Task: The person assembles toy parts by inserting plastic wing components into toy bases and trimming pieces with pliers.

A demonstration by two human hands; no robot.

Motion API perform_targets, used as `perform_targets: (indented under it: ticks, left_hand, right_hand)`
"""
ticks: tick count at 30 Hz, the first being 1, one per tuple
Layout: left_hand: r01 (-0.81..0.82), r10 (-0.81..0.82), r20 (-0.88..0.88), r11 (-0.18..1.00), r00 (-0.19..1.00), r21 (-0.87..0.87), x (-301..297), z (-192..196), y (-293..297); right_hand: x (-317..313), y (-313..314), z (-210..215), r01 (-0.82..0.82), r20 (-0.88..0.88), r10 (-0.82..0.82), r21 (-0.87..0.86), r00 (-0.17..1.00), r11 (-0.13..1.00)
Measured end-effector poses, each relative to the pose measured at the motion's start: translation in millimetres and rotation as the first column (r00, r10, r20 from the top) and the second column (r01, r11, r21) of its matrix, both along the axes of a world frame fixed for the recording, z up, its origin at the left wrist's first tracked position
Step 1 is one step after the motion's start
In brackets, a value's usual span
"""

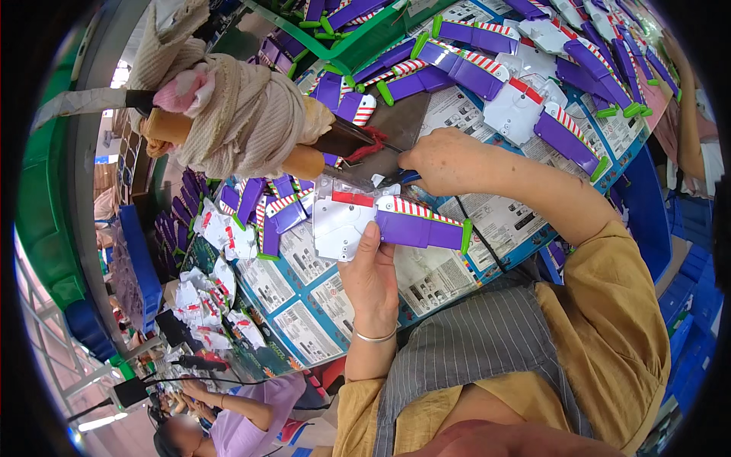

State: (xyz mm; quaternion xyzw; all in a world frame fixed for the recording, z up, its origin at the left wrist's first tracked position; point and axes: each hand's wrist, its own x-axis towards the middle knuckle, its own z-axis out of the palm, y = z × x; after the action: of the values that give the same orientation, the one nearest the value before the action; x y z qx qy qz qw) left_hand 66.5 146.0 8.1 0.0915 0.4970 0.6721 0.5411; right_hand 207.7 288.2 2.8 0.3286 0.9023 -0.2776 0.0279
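Note:
My left hand (pixel 373 282) pinches a white plastic toy part (pixel 339 226) from below, with the thumb on its face. A purple wing (pixel 419 226) with red-and-white stripes and a green tip is joined to the part's right side, and a red strip tops the white body. Just above it, my right hand (pixel 449 161) is closed round a tool with a dark, partly blue handle (pixel 407 177). The fingers hide most of this tool, so its kind is unclear. Its end lies close to the white part's upper edge; whether they touch I cannot tell.
A cloth-wrapped fixture (pixel 251 114) hangs over the upper left of the printed table covering (pixel 308 331). More winged parts (pixel 464 65) lie along the far side near a green crate (pixel 358 49). White parts (pixel 202 305) are heaped at left. A co-worker (pixel 244 419) sits at lower left.

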Motion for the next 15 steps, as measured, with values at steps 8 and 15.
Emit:
perform_targets:
  ticks: [8,15]
  left_hand:
    - [0.005,-0.004,0.039,1.0,0.999,-0.017,0.3,0.9,1.0]
    - [0.009,-0.009,0.035,1.0,0.999,-0.001,1.2,3.7,-0.5]
  right_hand:
    - [-0.2,0.6,-1.6,0.002,-0.001,-0.002,0.016,1.0,1.0]
    - [-1.2,-0.2,-0.3,-0.004,0.007,0.004,0.023,1.0,1.0]
